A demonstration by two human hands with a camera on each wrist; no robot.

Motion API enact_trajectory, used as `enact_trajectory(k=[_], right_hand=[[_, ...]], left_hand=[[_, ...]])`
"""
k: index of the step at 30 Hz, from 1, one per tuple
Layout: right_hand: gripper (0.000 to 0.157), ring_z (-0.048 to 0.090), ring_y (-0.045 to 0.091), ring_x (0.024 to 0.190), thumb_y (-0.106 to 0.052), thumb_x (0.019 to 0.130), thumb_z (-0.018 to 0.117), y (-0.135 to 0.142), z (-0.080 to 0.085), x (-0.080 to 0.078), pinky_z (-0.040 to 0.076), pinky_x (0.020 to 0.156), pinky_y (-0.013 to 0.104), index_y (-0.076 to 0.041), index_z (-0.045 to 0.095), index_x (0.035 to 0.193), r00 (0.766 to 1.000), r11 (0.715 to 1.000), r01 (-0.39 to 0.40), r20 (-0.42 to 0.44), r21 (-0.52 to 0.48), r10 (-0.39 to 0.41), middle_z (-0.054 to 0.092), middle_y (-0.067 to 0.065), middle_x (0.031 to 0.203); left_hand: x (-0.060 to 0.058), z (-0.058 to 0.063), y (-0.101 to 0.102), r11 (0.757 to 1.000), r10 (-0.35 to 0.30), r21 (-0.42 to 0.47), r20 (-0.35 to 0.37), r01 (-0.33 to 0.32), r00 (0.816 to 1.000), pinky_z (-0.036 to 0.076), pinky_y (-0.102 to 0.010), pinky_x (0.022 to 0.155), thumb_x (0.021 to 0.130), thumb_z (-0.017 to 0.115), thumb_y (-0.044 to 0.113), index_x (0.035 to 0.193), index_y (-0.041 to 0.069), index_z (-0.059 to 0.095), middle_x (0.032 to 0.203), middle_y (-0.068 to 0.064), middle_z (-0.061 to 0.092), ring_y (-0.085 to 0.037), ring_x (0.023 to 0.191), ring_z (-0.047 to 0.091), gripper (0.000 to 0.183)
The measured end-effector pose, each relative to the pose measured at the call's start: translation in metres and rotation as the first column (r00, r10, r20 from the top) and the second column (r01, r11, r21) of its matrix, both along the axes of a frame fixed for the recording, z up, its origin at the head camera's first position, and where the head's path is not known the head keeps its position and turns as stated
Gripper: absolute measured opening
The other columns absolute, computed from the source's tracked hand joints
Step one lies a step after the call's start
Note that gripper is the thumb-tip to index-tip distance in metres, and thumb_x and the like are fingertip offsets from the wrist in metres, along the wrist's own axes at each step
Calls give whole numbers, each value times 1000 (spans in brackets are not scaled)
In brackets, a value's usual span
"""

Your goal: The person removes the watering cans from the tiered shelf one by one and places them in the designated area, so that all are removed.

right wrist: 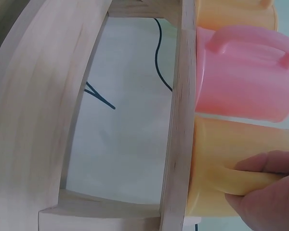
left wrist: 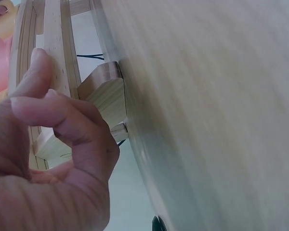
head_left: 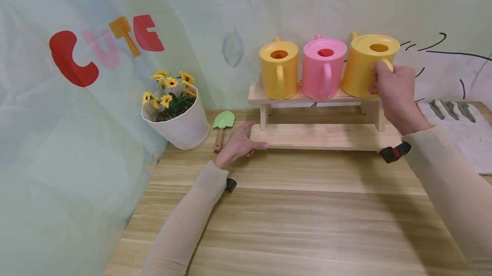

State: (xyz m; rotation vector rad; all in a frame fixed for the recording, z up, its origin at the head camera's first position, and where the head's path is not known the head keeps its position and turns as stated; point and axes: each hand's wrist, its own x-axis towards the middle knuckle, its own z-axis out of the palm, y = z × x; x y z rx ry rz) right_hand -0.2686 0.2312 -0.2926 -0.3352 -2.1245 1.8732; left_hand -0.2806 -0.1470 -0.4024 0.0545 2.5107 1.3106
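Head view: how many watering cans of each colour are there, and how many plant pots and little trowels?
Yellow watering cans: 2
Pink watering can: 1
White plant pot: 1
Green trowel: 1
Total: 5

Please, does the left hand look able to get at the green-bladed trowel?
Probably yes: the trowel lies on the table right beside the left hand, with nothing seen on top of it. The hand would likely first have to let go of the wooden stand.
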Motion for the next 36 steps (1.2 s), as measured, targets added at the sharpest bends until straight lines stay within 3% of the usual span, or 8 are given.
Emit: enact_trajectory(k=[5,12,17,25,36], right_hand=[[43,51,20,86,-28,110,46,5,2,2,47,76,25,-17,56,70,1000,999,9,-7,-43,-9,48,-8,65],[39,53,18,99,-27,111,44,9,2,7,44,81,27,-14,54,75,1000,999,2,-12,-52,-3,52,-7,75],[40,53,19,97,-27,110,44,10,1,15,44,79,26,-15,54,73,999,1000,6,-33,-22,-7,54,-8,74],[44,51,19,78,-21,106,46,12,1,30,45,69,25,-15,51,63,997,999,38,-68,-21,-39,49,-8,60],[44,51,19,81,-18,105,46,19,-2,52,44,70,25,-15,50,61,997,998,36,-69,-41,-39,48,-7,61]], left_hand=[[0,0,1,1000,-5,3,-6,5,1000,47,-24,52,85,97,22,170,14,36,72,-2,60,-12,52,53,104],[0,0,1,1000,-9,13,-8,9,1000,47,-24,52,85,97,22,170,14,36,72,-2,60,-11,52,53,105],[0,1,2,1000,-8,8,-7,8,1000,47,-24,53,85,97,22,170,15,36,72,-2,60,-11,52,54,105],[0,2,3,1000,-4,4,3,4,1000,46,-23,52,86,97,22,170,16,35,78,-3,62,-11,52,53,104],[3,3,0,1000,-10,11,8,10,1000,46,-23,53,86,97,22,170,15,34,72,-1,61,-11,52,54,105]])
